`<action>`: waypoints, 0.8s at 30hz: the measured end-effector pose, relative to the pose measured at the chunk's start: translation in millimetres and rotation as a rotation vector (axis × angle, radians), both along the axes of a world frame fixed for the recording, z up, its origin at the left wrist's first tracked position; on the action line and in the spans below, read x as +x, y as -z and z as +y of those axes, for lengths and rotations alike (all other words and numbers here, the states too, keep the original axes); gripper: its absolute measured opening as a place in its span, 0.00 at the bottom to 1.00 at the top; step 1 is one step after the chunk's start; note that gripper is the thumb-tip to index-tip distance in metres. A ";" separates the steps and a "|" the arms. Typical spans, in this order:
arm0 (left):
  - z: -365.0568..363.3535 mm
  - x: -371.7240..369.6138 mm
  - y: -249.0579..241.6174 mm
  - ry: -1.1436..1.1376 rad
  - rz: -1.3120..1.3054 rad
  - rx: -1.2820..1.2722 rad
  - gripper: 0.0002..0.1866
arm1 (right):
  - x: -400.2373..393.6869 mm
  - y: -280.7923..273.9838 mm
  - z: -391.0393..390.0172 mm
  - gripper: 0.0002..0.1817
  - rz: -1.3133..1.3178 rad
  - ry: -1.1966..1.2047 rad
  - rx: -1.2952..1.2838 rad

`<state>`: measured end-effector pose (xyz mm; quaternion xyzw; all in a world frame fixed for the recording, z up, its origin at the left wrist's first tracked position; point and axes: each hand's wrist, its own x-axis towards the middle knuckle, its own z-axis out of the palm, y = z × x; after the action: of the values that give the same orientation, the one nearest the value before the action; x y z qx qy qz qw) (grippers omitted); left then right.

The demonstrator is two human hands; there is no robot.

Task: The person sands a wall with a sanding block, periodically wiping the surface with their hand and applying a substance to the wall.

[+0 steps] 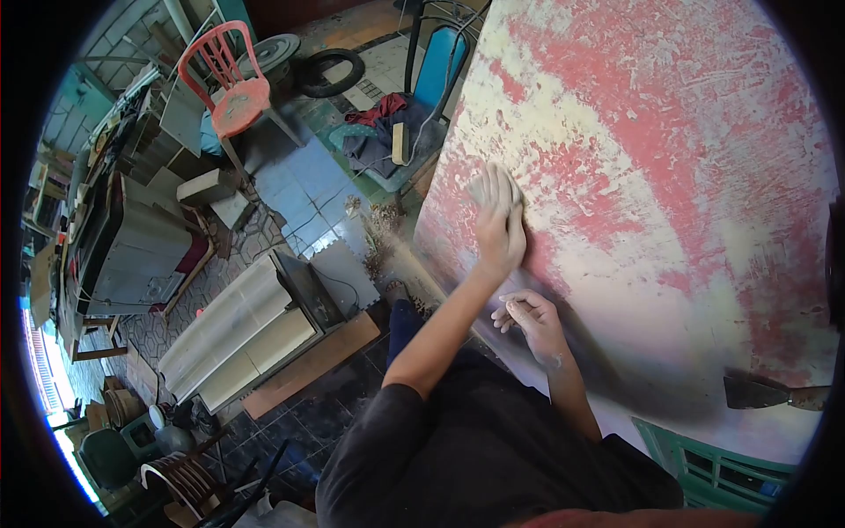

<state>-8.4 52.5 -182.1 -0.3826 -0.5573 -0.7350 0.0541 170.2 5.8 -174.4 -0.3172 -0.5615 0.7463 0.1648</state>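
Dark sleeves lead to both hands on the worn board (669, 176). Left hand (498, 220) presses flat, fingers together, near the board's left edge; right hand (532, 319) has fingers curled, pinching something small. Scraper (775, 393) lies well apart.

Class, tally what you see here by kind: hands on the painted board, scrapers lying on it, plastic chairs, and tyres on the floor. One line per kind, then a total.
Hands: 2, left hand flat on the red-and-cream board, right hand at its edge
Scraper: 1
Chairs: 2, red chair, blue chair
Tyre: 1
Total: 6

No legible text or labels anywhere.
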 end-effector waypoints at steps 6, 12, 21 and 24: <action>21.2 -59.8 -83.0 -0.084 0.026 0.091 0.25 | 9.4 -13.3 8.6 0.11 -0.021 0.058 0.052; -10.2 25.0 41.7 0.018 0.266 0.018 0.28 | 22.5 -3.9 3.1 0.12 -0.028 0.109 -0.027; 21.9 -52.8 -107.7 0.054 0.311 0.193 0.28 | 30.9 -6.4 6.6 0.12 -0.015 0.158 -0.027; 26.3 -37.3 -88.0 0.051 0.358 0.249 0.28 | 31.3 -7.1 1.0 0.12 -0.017 0.165 -0.044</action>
<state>-45.7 78.8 -94.1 -0.5112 -0.4340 -0.7196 0.1802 201.5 6.8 -167.3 -0.3725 -0.5182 0.7396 0.2139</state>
